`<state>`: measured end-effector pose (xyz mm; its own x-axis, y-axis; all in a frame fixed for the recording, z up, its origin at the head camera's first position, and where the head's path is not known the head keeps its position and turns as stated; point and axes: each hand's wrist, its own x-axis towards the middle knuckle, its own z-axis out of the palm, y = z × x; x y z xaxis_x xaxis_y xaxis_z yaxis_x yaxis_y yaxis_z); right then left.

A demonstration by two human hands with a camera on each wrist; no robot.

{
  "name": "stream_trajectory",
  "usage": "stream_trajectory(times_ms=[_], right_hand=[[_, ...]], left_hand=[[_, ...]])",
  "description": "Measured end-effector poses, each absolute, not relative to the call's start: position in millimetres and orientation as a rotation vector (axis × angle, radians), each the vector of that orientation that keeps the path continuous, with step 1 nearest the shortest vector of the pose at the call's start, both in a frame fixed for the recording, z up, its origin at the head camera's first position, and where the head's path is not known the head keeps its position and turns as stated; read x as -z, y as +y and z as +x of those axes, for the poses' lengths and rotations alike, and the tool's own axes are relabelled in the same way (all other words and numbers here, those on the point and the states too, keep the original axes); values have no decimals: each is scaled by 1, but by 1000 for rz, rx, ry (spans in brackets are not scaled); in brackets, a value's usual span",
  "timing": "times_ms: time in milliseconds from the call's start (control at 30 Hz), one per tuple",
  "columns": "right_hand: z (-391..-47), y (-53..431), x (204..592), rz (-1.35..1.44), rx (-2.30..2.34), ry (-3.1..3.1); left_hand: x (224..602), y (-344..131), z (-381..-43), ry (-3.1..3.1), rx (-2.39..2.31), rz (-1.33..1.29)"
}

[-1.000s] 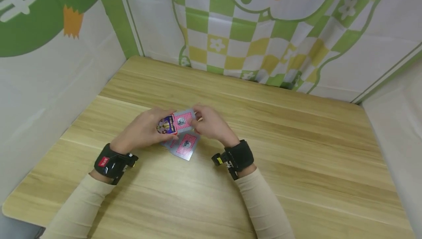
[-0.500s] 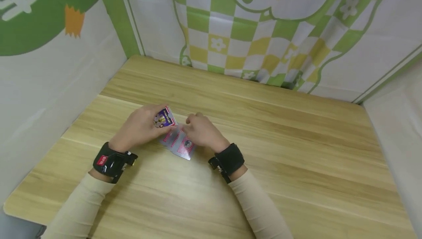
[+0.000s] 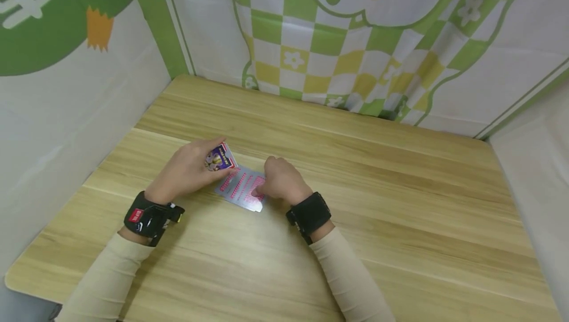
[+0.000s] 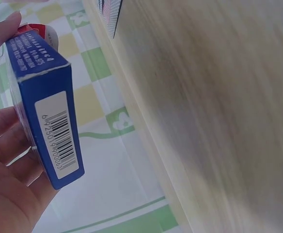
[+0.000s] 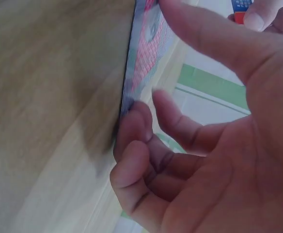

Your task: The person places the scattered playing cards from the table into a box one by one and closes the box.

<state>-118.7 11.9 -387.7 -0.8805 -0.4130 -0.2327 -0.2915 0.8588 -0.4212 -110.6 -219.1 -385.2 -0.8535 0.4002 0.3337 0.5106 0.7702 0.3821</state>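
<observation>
My left hand (image 3: 186, 166) grips a small playing-card box (image 3: 219, 158), purple-blue on its front, tilted above the table. Its dark blue end with a white barcode (image 4: 58, 136) shows in the left wrist view. Several playing cards (image 3: 235, 187) with pink-patterned backs lie overlapped in a fan on the table, just right of and below the box. Over the right end of the fan is my right hand (image 3: 284, 180). Its thumb (image 5: 204, 34) presses on the top card while its curled fingers (image 5: 134, 126) meet the cards' edge. The cards' faces are hidden.
A wooden table (image 3: 400, 203) reaches out on all sides of the hands. Behind it hangs a green, yellow and white checked curtain (image 3: 329, 40), with a pale wall cloth (image 3: 80, 104) at the left.
The card that stood beside the box's end in my right hand has come down onto the fan. My right hand then shifted slightly right along the cards. The left hand lowered the box slightly leftward.
</observation>
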Motion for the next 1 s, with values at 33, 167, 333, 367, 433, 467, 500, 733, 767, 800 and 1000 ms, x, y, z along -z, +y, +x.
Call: stream_trajectory(times_ms=[33,167,333,367,433,467,500,733,767,800,1000], right_hand=[[-120,13,388,-521,576,2706],[-123,20,387,-521,684,2628],[-132,33,378,-693,924,2402],[-133,36,375,-711,998,2348],[-134,41,369,-706,1160,2254],[-135,43,366,-686,1242,2222],[-135,45,363,-654,1329,2195],[-132,37,355,-442,1838,2087],[-132,35,355,-423,1871,2080],[-132,33,356,-404,1893,2082],[-132,28,362,-400,1870,2127]], left_hand=[[385,-219,-111,-2734,689,-712],[386,-219,-110,-2746,688,-705],[385,-218,-110,-2765,679,-708],[385,-219,-110,-2767,679,-708],[385,-219,-110,-2772,687,-707],[385,-219,-110,-2774,695,-708],[385,-219,-110,-2778,701,-711],[386,-214,-110,-2769,722,-784],[386,-213,-110,-2764,725,-795],[386,-212,-110,-2760,728,-806],[385,-210,-109,-2748,744,-832]])
